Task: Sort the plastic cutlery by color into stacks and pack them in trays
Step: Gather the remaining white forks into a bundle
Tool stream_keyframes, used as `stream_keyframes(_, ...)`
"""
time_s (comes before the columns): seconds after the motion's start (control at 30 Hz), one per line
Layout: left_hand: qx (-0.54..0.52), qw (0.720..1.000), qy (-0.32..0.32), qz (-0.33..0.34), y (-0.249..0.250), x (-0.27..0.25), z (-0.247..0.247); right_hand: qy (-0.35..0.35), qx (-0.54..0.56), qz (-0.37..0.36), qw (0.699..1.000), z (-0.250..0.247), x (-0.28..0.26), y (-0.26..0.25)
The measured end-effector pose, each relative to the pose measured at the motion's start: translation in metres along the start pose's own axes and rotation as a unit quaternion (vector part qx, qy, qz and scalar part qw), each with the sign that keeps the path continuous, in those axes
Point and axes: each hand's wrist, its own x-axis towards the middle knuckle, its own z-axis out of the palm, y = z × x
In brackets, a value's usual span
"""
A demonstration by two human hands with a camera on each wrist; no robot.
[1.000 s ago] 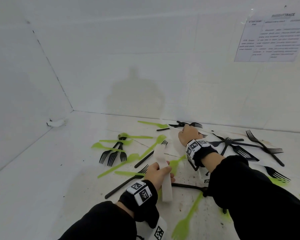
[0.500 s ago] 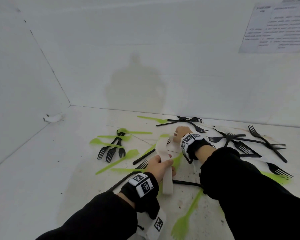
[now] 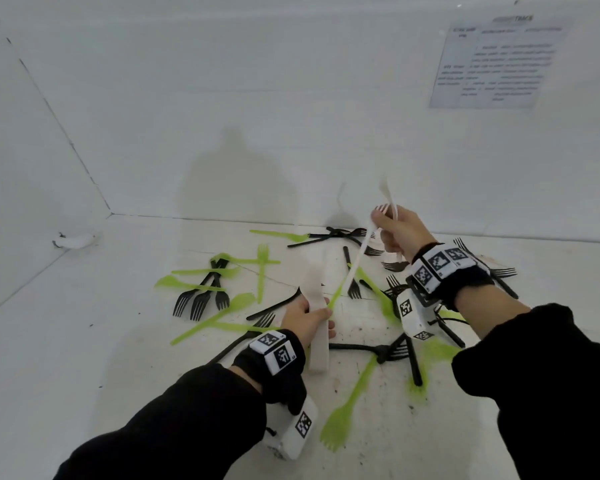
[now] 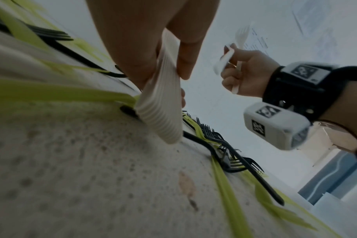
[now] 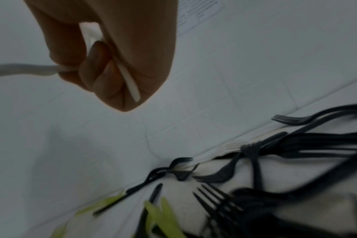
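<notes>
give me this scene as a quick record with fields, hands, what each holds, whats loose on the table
left hand: grips stack of white cutlery, its lower end on the table
right hand: raised above the table, grips white forks
loose on table: green forks and black forks, mixed and overlapping
trays: none in view
wall: printed sheet, text too blurred to read

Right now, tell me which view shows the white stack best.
The left wrist view: the white stack fills the middle, its layered edges distinct in the left hand. The head view shows it smaller, partly behind fingers. The right wrist view misses it.
</notes>
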Motion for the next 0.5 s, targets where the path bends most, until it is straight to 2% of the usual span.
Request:
stream_keyframes(0.1,-0.009,1.0,-0.014,-0.002,0.004,-0.006,0.006,-0.025,-0.061,0.033,0.997,-0.005,-0.031,0.013)
stream_keyframes(0.2,-0.032,0.999,-0.041,-0.016,0.006,-0.014,0.017,-0.052,-0.078,0.056,0.994,0.007,-0.055,0.033)
stream_keyframes(0.4,-0.129,0.983,-0.12,-0.059,0.005,-0.037,0.029,-0.068,-0.139,0.015,0.988,0.025,-0.079,0.043)
stream_keyframes(0.5,-0.142,0.976,-0.144,-0.084,0.008,-0.043,0.023,-0.06,-0.1,0.017,0.993,0.022,-0.086,0.042)
